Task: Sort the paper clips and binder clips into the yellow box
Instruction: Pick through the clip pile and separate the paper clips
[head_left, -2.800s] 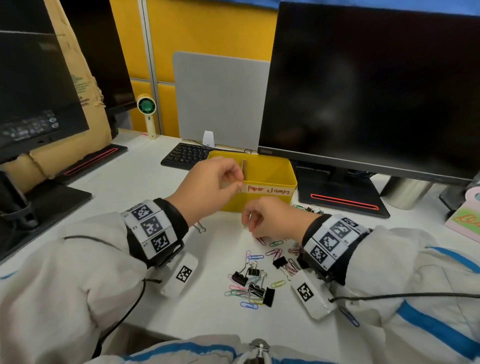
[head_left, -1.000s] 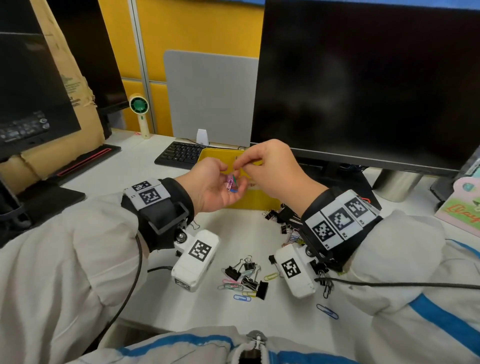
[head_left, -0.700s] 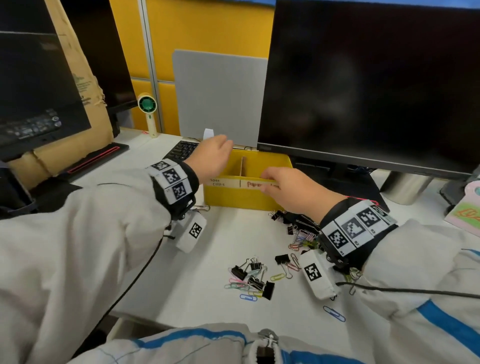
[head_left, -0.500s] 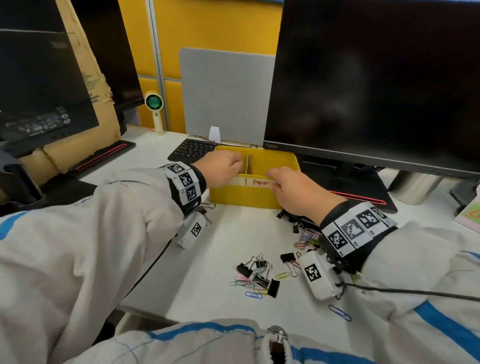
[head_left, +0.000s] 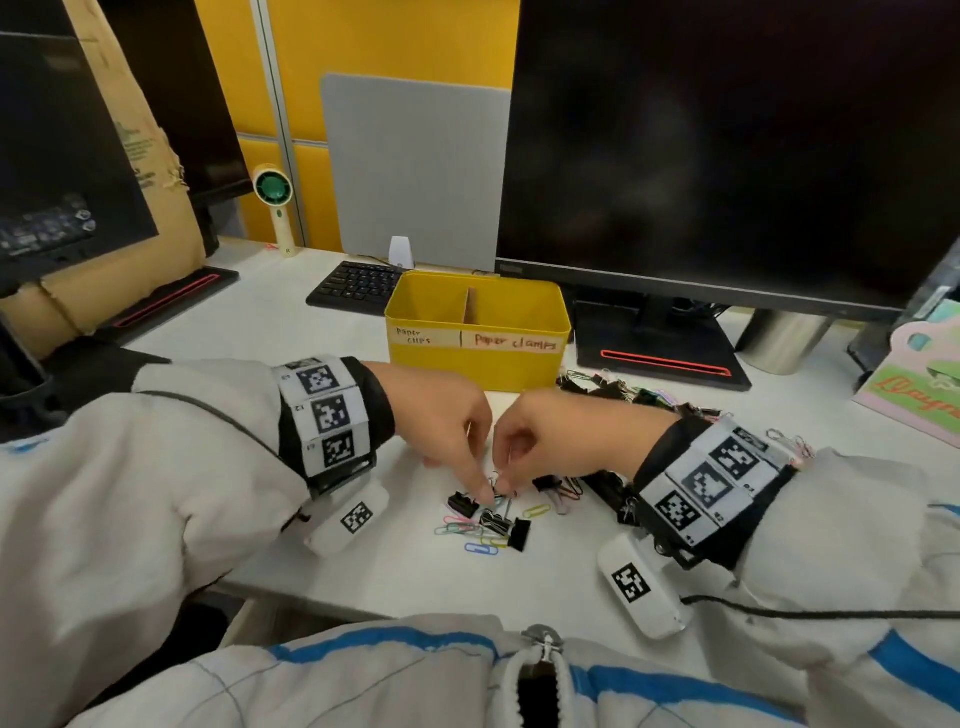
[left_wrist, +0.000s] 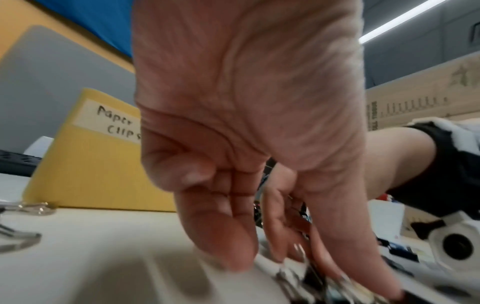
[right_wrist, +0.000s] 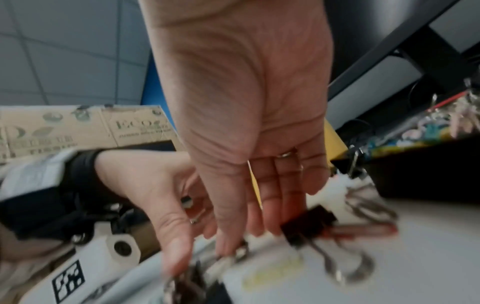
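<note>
Two piles of clips lie on the white table (head_left: 291, 332): a small heap of coloured paper clips (head_left: 470, 530) mixed with black binder clips (head_left: 496, 519) close to the person, and a second scatter of clips (head_left: 623, 389) further back on the right, near the black monitor base (head_left: 660, 353). Both hands are down on the near heap, fingertips almost meeting. On the left hand (head_left: 441, 421), the index finger and thumb reach straight down onto the clips; the wrist view is smeared with blur, so I cannot tell whether it has actually pinched one. The right hand (head_left: 550, 431) has its thumb and forefinger pinched on the wire handle of a binder clip at the top of the heap, other fingers reaching down alongside. Just behind the hands sits the yellow box (head_left: 478, 358), split by a cardboard divider (head_left: 471, 306), with a label strip reading "paper clips" on the left compartment and "paper clamps" on the right. What lies inside the box is hidden by the front wall. Behind it a black keyboard (head_left: 358, 286) and a big dark monitor (head_left: 727, 145).
</note>
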